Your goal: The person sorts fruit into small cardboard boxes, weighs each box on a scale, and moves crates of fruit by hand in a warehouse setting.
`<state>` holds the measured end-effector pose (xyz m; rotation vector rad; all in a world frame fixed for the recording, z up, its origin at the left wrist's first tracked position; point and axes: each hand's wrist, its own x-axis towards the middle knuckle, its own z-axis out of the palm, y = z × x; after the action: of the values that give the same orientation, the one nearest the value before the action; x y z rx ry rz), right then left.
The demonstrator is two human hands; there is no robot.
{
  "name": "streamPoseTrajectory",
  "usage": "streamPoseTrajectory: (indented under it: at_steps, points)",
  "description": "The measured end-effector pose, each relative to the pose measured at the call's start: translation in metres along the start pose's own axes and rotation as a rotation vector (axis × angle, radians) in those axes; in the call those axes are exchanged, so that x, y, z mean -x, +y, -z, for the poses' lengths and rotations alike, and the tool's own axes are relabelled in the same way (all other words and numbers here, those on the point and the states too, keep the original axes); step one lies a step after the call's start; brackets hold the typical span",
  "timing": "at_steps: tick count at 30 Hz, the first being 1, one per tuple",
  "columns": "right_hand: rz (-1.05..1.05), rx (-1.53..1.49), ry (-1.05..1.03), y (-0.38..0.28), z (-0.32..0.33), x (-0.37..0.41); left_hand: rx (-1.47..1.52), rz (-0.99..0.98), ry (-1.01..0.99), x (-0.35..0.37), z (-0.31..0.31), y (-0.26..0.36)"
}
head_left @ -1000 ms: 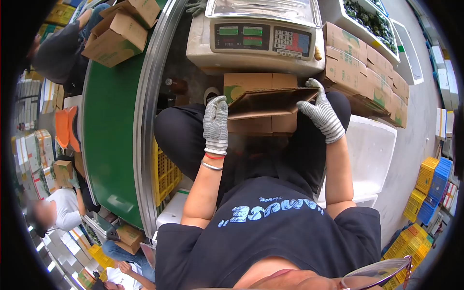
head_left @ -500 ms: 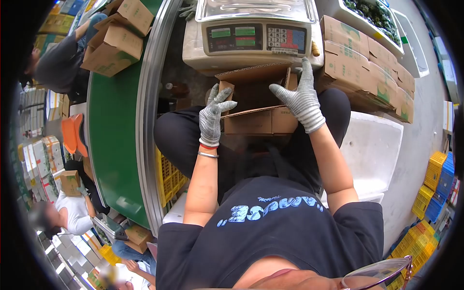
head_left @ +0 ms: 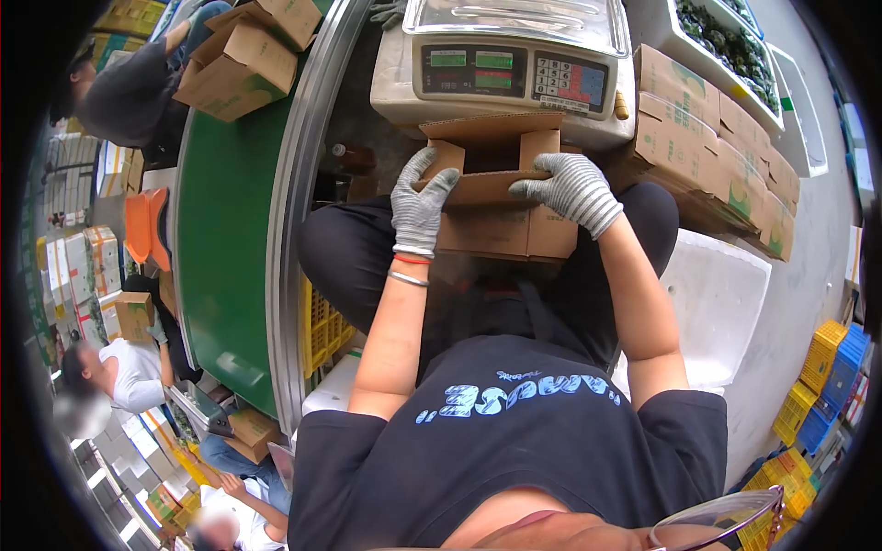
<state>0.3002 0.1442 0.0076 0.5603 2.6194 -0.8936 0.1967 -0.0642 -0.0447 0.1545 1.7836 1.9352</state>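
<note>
A cardboard box (head_left: 485,231) stands between my knees with its top flaps up. My left hand (head_left: 423,197), in a grey striped knit glove, is closed around the left corner of the flaps, thumb and fingers pinching the cardboard. On the opposite corner my right hand (head_left: 571,190), gloved alike, grips the flaps between thumb and fingers. The near flap leans inward over the opening. Shadow hides what the box contains. Just beyond it sits a weighing scale (head_left: 514,78) with a steel pan and lit displays.
A green conveyor belt (head_left: 225,248) with a metal rail runs along my left, carrying open cardboard boxes (head_left: 239,73). Stacked cartons (head_left: 703,138) and a white foam box (head_left: 726,285) are at my right. Co-workers (head_left: 133,367) sit across the belt. Yellow crates (head_left: 822,354) stand far right.
Both hands went from spread fingers beside the box to gripping its flaps. The side and near flaps have folded inward, narrowing the opening. The view has shifted slightly.
</note>
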Motion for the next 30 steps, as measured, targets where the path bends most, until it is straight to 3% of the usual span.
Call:
streamPoseTrajectory:
  at_steps: [2, 3, 4, 6, 7, 10, 11, 14, 16, 18, 20, 22, 24, 26, 30]
  points:
    - [-0.094, 0.022, 0.212, -0.008, -0.012, 0.008, -0.414, -0.237, 0.248, -0.001, -0.017, -0.001]
    - [-0.246, 0.008, 0.143, -0.025, -0.005, 0.015, -0.541, -0.248, 0.299, -0.007, -0.014, -0.012]
    - [-0.172, 0.09, 0.326, -0.028, -0.012, 0.019, -0.669, -0.259, 0.351, -0.013, -0.013, -0.018]
    - [-0.016, 0.251, 0.691, -0.028, -0.029, 0.021, -0.459, -0.042, -0.031, -0.027, 0.006, -0.012]
    - [0.023, 0.236, 0.722, -0.026, -0.023, 0.019, -0.35, 0.064, -0.221, -0.03, 0.013, -0.009]
    - [0.162, 0.264, 0.653, -0.011, -0.004, -0.003, -0.548, -0.124, -0.14, -0.03, 0.026, -0.029]
    - [0.193, 0.001, 0.57, -0.005, -0.007, -0.007, -0.635, -0.25, -0.037, -0.028, 0.022, -0.038]
    - [0.352, 0.052, 0.501, -0.004, -0.009, 0.013, -0.572, -0.126, 0.007, -0.026, 0.025, -0.059]
    - [0.407, 0.326, 0.461, 0.008, -0.029, 0.018, -0.638, -0.141, 0.069, -0.024, 0.02, -0.062]
    - [0.437, 0.214, 0.498, 0.011, -0.042, 0.023, -0.755, -0.196, 0.141, -0.02, 0.011, -0.059]
    - [0.432, 0.105, 0.439, 0.009, -0.037, 0.023, -0.471, -0.065, 0.103, -0.027, 0.013, -0.047]
    - [0.419, -0.04, 0.437, 0.008, -0.037, 0.017, -0.432, 0.028, 0.013, -0.027, 0.013, -0.023]
    - [0.355, -0.38, 0.542, 0.013, -0.041, 0.004, -0.45, -0.049, 0.028, -0.032, 0.016, -0.027]
    - [0.222, -0.766, 0.512, 0.025, -0.054, -0.017, -0.454, -0.061, 0.04, -0.033, 0.015, -0.027]
    - [0.038, -0.574, 0.439, 0.02, -0.053, -0.026, -0.533, -0.056, 0.071, -0.027, 0.006, -0.01]
